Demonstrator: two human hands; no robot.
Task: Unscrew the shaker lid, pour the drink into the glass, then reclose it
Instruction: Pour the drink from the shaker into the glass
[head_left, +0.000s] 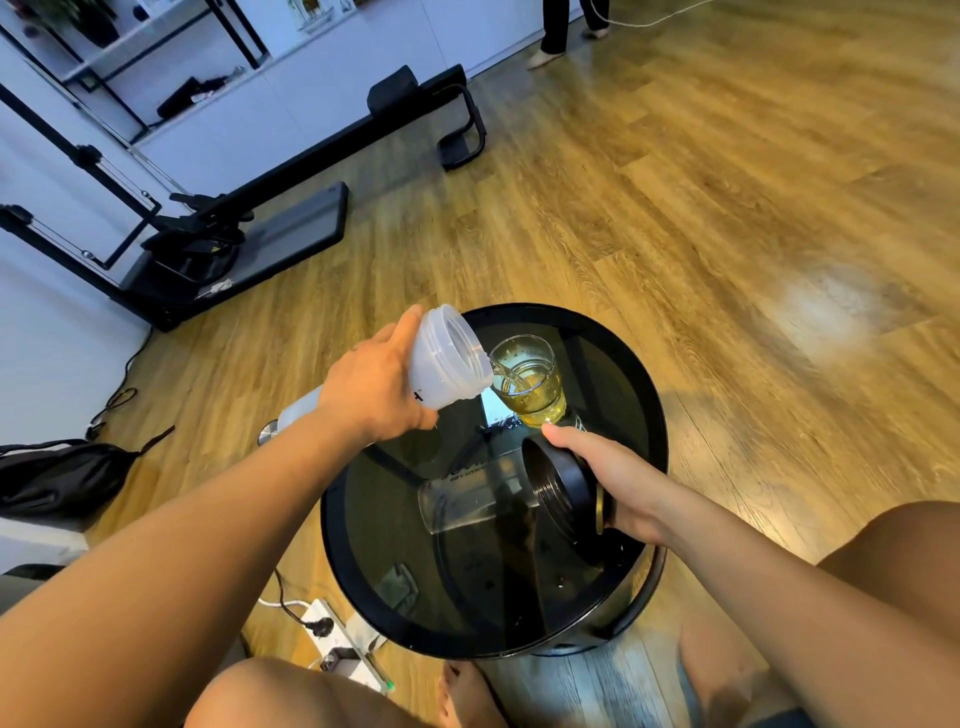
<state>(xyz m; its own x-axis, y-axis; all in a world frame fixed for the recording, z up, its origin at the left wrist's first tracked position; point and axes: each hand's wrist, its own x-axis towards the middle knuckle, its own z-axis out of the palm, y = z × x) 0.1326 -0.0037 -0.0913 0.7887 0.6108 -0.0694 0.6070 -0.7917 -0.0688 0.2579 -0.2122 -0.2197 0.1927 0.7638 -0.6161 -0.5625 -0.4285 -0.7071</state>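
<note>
My left hand (376, 387) grips a translucent white shaker (449, 361), tilted with its open threaded mouth over the rim of a clear glass (530, 382). A thin stream of yellowish drink runs from the shaker into the glass, which is part full of amber liquid. The glass stands at the far side of a round black glass-topped table (631, 374). My right hand (610, 480) holds the black screw lid (558, 486) above the table, near the glass, with its threaded inside turned to the left.
A second clear glass (462, 506) shows through the table top, lying on its side. A power strip with plugs (337, 642) and cables lies on the wooden floor at the table's left. A black bag (62, 480) sits far left. Exercise equipment (234, 228) stands beyond; a person's feet (545, 52) are far back.
</note>
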